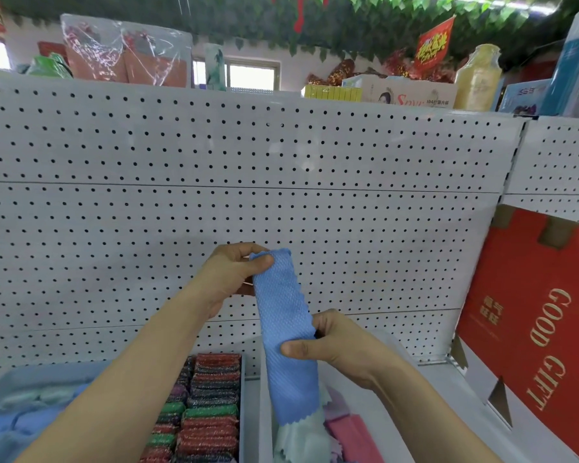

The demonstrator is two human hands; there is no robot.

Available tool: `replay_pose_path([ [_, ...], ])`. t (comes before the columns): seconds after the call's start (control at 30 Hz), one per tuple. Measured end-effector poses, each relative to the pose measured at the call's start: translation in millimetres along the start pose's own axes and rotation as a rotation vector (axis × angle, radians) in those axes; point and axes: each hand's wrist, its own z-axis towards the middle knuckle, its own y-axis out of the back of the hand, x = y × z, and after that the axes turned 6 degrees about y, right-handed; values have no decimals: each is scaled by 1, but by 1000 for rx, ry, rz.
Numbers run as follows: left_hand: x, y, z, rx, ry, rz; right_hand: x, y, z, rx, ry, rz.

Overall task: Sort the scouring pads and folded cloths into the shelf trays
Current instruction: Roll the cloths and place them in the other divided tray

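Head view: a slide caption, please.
Left hand and right hand hold a folded blue cloth over pink cloths, scouring pads alongside.

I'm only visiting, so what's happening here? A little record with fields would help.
backdrop: white pegboard
left hand: pinches top of blue cloth
right hand: pinches the cloth lower down
scouring pads: stacked in rows, lower left
pink cloth: lying lower right
red box: standing at right

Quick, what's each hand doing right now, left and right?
Left hand: grips the top end of the blue cloth.
Right hand: pinches the same cloth lower down.
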Motion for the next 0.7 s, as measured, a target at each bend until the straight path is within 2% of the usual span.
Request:
replay_pose_path([
  [0.13,13,5,-2,6,41,83,19,1,-8,-59,223,-90],
  [0.3,29,-9,-10,157,150,-181,42,7,-5,-177,416,-148],
  [0.43,42,-27,-14,274,213,-424,55,6,5,-349,397,72],
  [0.53,42,-41,-22,283,195,-469,58,8,14,-517,387,92],
  [0.6,39,-47,-28,280,135,-436,58,10,18,-595,367,92],
  [0.7,36,-53,-34,249,12,-265,56,12,20,-664,330,110],
])
